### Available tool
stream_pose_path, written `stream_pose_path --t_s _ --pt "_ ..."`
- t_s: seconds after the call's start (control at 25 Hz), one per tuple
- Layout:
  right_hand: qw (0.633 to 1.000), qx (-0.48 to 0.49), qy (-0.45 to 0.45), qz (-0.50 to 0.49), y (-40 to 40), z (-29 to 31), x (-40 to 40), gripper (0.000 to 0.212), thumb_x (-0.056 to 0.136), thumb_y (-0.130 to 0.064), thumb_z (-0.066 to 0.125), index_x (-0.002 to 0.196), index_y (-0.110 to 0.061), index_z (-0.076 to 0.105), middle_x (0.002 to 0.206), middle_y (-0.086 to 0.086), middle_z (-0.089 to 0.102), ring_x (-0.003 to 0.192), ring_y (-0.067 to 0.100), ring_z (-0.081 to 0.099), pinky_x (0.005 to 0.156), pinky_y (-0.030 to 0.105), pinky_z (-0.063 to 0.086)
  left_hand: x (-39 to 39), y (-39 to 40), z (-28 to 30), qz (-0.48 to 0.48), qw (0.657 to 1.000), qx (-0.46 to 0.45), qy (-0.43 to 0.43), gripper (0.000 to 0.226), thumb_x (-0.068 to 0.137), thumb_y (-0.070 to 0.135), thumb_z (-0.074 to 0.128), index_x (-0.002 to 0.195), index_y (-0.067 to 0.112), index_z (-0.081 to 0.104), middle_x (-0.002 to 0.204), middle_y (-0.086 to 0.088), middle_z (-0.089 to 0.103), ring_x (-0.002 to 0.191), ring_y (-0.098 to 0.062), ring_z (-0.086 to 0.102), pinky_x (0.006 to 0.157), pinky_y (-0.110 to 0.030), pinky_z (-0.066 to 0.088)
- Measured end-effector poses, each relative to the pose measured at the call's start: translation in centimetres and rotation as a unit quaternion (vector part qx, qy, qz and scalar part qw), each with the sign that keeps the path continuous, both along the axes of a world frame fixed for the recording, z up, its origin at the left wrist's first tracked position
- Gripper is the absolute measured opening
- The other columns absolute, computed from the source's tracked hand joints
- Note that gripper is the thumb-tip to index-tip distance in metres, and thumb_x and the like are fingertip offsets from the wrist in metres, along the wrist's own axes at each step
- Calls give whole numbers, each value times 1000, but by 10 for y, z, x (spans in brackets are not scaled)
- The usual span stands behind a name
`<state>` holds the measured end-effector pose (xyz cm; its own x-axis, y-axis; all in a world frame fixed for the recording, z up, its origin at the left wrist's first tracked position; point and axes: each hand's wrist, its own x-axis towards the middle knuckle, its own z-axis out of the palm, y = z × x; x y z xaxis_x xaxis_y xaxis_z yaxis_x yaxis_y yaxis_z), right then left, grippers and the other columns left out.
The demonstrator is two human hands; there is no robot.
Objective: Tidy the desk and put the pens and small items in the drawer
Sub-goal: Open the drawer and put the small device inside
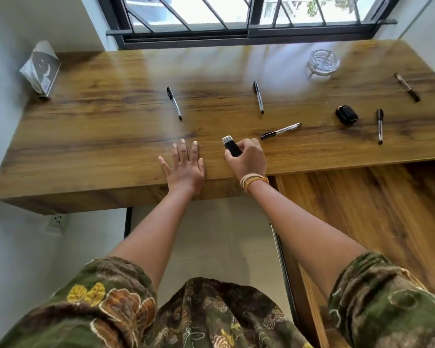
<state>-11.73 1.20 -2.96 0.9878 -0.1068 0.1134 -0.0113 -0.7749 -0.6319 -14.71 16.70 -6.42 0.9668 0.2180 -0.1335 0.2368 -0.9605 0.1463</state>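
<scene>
My right hand (248, 159) grips a small black lighter with a silver top (230, 146) near the front edge of the wooden desk (106, 136). My left hand (185, 167) lies flat, fingers spread, on the desk edge just left of it. Several black pens lie scattered: one left of centre (174, 102), one at centre (258, 97), one beside my right hand (280, 131), one at the right (380, 126) and a brown one far right (407, 87). A small black case (346, 115) sits at the right. A drawer front (226, 189) lies under the desk edge, shut.
A clear glass ashtray (323, 62) stands at the back right. A tissue pack in a holder (41, 69) leans at the back left corner by the wall. A barred window (236, 16) runs behind the desk. A wooden cabinet (374, 209) sits lower right.
</scene>
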Motion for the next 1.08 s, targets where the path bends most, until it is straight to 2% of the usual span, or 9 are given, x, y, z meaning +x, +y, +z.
stream_pose_path --t_s 0.16,0.28,0.36,0.44,0.6,0.68,0.76,0.88,1.08 --pt "999 -9 -35 8 -66 -5 -37 31 75 -39 72 91 -14 63 91 -1 57 74 9 51 62 19 41 -2 -17 7 15 1000 6 -9 58 99 34 20 154 18 8 161 -14 0 149 -33 -3 114 -65 -3" --pt "999 -22 -42 -21 -113 -9 -60 30 73 -39 70 87 -14 60 86 -2 56 72 11 51 61 21 40 -5 -52 17 -46 996 -65 -26 55 100 23 28 153 16 15 163 -9 1 150 -27 -2 118 -58 -1" --pt "998 -26 -30 -45 -141 -15 -72 31 73 -40 69 86 -15 58 86 -1 57 72 13 53 59 26 45 -9 -87 24 -99 990 -105 0 56 102 30 30 154 19 13 164 -2 -3 150 -23 -6 119 -56 -2" --pt "998 -32 -12 -60 -163 -24 -80 32 72 -39 69 87 -14 57 86 0 59 73 17 57 58 29 49 -11 -118 25 -130 985 -108 44 59 102 41 28 155 26 7 163 4 -8 149 -22 -13 117 -57 -8" --pt "994 -31 48 -90 -187 -45 -84 35 76 -39 71 90 -11 58 91 5 61 77 24 61 57 28 45 -6 -148 23 -123 980 -82 132 69 98 58 24 151 37 -14 157 4 -31 143 -28 -32 110 -63 -18" --pt "991 -37 87 -96 -190 -54 -78 37 78 -40 71 94 -9 58 96 8 62 83 28 63 62 34 51 -4 -152 21 -119 979 -58 156 73 97 59 25 148 38 -22 154 2 -39 139 -31 -37 108 -66 -17" --pt "986 -31 127 -102 -189 -60 -69 40 79 -41 71 98 -7 60 101 13 63 90 32 64 69 37 53 -2 -155 21 -115 978 -44 166 74 96 60 25 147 38 -25 152 2 -41 138 -32 -38 108 -68 -16" --pt "977 -21 186 -103 -184 -69 -53 41 81 -39 70 102 -4 65 105 16 67 97 35 65 72 34 50 0 -156 24 -109 975 -37 191 75 95 62 24 145 39 -27 151 1 -42 138 -32 -38 107 -68 -17" --pt "967 -43 237 -86 -176 -85 -37 45 84 -36 67 116 -6 59 119 17 62 108 36 62 79 38 52 1 -157 23 -106 974 -36 195 76 95 62 26 145 40 -27 151 0 -42 138 -31 -39 107 -68 -17"
